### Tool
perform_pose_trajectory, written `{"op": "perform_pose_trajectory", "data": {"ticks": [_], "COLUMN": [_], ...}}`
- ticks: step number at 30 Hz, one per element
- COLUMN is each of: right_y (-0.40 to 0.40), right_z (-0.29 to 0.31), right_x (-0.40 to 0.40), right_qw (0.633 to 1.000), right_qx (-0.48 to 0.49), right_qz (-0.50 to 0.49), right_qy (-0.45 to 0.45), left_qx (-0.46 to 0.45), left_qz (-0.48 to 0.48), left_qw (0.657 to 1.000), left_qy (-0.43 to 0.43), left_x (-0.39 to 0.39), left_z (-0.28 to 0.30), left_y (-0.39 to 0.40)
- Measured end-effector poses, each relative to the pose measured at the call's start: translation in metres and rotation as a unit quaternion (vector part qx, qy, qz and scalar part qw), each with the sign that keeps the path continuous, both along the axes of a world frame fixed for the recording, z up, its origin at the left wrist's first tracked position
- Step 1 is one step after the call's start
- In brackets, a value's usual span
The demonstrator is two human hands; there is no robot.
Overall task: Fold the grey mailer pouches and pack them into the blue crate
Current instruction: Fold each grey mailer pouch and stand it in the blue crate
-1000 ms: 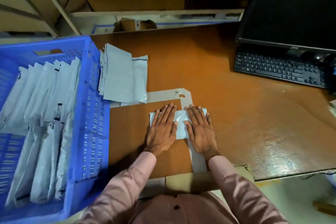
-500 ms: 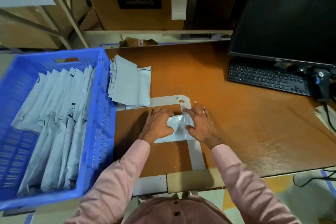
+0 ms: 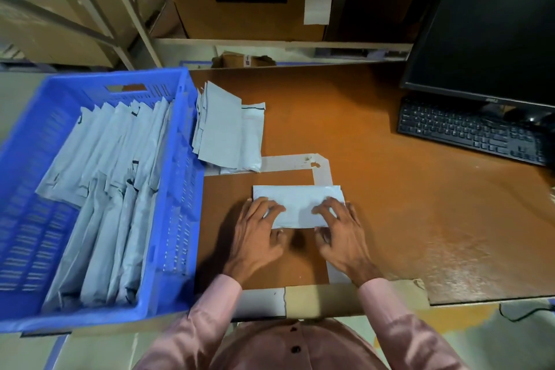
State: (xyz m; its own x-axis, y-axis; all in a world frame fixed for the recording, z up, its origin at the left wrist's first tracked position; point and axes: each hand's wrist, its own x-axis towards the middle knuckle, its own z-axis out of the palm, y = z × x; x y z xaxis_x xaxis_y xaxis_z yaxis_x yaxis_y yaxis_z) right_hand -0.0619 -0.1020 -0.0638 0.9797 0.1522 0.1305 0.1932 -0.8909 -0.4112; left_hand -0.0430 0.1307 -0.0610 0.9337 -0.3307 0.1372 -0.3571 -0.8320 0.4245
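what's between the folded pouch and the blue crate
Only the crate's near side wall, which the folded pouch under both hands must be lifted over. The bare desk strip between them holds nothing visible.

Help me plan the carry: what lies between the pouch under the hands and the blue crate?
Head view: only bare brown desk separates the folded pouch from the blue crate.

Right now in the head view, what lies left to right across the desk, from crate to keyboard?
blue crate → stack of unfolded grey mailer pouches → left hand → right hand → black keyboard
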Motion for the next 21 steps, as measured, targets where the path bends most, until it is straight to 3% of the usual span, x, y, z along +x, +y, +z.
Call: {"op": "perform_pose_trajectory", "data": {"ticks": [2, 8, 21], "right_y": [0.007, 0.022, 0.022], "right_z": [-0.005, -0.028, -0.033], "right_x": [0.010, 0.039, 0.049], "right_qw": [1.000, 0.999, 0.999], "right_qx": [0.003, -0.029, -0.020], "right_qz": [-0.006, -0.016, -0.015], "right_qy": [-0.018, 0.009, 0.025], "left_qx": [-0.021, 0.032, 0.093], "left_qz": [0.016, 0.017, 0.020], "left_qw": [1.000, 0.999, 0.994], "left_qy": [-0.013, 0.040, 0.052], "left_x": [0.008, 0.040, 0.048], "left_z": [-0.005, -0.025, -0.041], "left_y": [-0.005, -0.022, -0.026]}}
